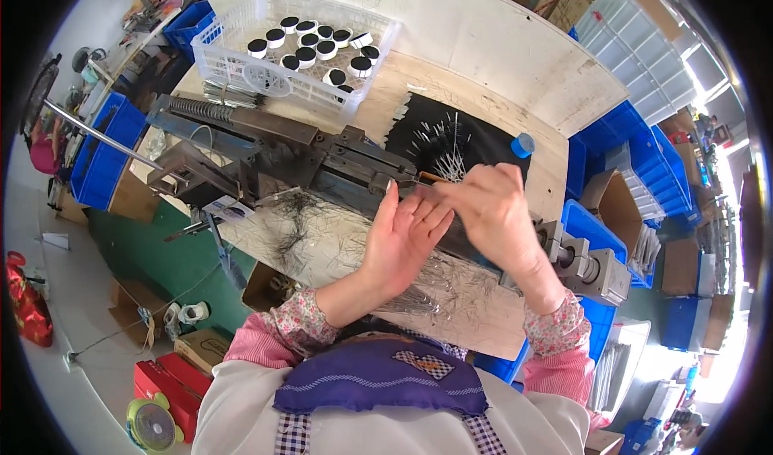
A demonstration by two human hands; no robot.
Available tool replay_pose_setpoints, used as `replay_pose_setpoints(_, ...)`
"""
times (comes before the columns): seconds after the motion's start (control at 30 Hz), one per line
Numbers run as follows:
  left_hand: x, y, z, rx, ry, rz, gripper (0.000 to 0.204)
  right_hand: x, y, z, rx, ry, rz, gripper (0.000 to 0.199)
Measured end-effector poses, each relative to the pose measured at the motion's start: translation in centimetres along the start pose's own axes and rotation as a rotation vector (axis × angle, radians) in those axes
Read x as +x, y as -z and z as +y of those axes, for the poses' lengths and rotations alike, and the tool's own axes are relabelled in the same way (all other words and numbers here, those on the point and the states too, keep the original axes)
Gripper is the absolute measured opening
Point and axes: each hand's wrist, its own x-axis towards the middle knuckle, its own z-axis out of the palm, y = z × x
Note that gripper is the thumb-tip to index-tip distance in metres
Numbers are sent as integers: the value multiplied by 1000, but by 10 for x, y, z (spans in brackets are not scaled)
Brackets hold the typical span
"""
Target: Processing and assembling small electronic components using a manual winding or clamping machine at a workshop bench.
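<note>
My left hand is held palm up with its fingers stretched out and thumb raised, just in front of the tip of a dark metal bench machine. My right hand comes in from the right, its fingers pinched together near the same tip. Whatever lies in that pinch is too small or hidden to make out. A thin orange-brown strip shows just beyond the fingertips. Behind my right hand, a black mat carries a fan of thin silvery wire pieces.
A clear plastic basket at the back left holds several white round pieces with black tops. A small blue cylinder stands on the mat's right corner. Loose dark wires and bent wires litter the wooden bench. Blue bins stand right.
</note>
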Motion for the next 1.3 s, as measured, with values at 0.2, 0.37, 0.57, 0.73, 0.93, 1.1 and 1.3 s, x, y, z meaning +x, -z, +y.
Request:
replay_pose_setpoints(0.2, -7, -8, 12, 104, -57, 20, 68, 20, 3, 17, 62, -158, -39, 12)
replay_pose_setpoints(0.37, -3, 6, 5, 22, -52, -34, 59, 14, -8, 21, 100, -155, -113, 11)
replay_pose_setpoints(0.57, -2, 7, -4, -59, 11, -87, 61, 10, 9, 6, 103, -199, -145, 15)
replay_pose_setpoints(0.73, -5, 5, 1, -75, -19, -78, 66, 15, 5, 5, 103, -203, -166, 16)
replay_pose_setpoints(0.93, 1, 8, 1, -79, 3, -90, 67, 14, 4, 9, 71, -200, -173, 17)
replay_pose_setpoints(1.1, -2, 7, 1, -107, 11, -87, 68, 12, 5, 7, 66, -202, -184, 17)
replay_pose_setpoints(1.3, -3, 7, -2, -121, 11, -86, 68, 9, 4, 6, 57, -219, -186, 17)
